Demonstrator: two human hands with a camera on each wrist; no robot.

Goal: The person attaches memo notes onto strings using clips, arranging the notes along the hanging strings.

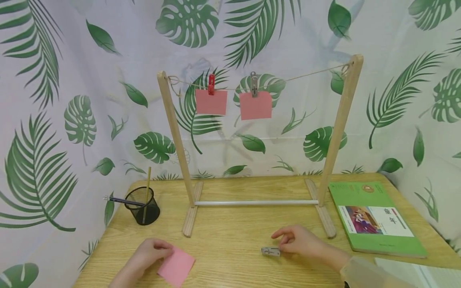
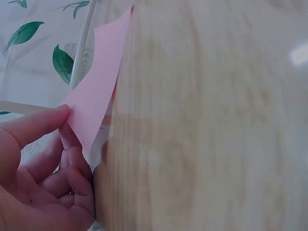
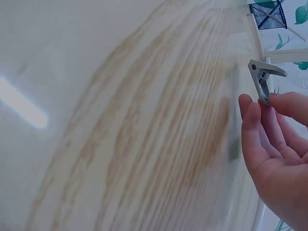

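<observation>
My left hand (image 1: 149, 255) pinches a pink paper note (image 1: 177, 267) by its upper left corner, low over the table. In the left wrist view the note (image 2: 98, 79) bends slightly, held between thumb and finger. Toward the right, my right hand (image 1: 297, 241) holds a grey clothespin (image 1: 271, 251) by one end with its fingertips. The right wrist view shows this clothespin (image 3: 263, 79) pointing away from the fingers. Behind the hands, a red clothespin (image 1: 211, 85) and a grey clothespin (image 1: 254, 85) each hold a pink note (image 1: 211, 103) on a string (image 1: 306, 75).
The string spans a wooden frame (image 1: 340, 128) with a white crossbar (image 1: 255, 203). A black mesh pen cup (image 1: 147, 214) with pencils stands left of it. At right lie a green book (image 1: 385, 240) and an open notebook (image 1: 432, 276), partly behind the sleeve.
</observation>
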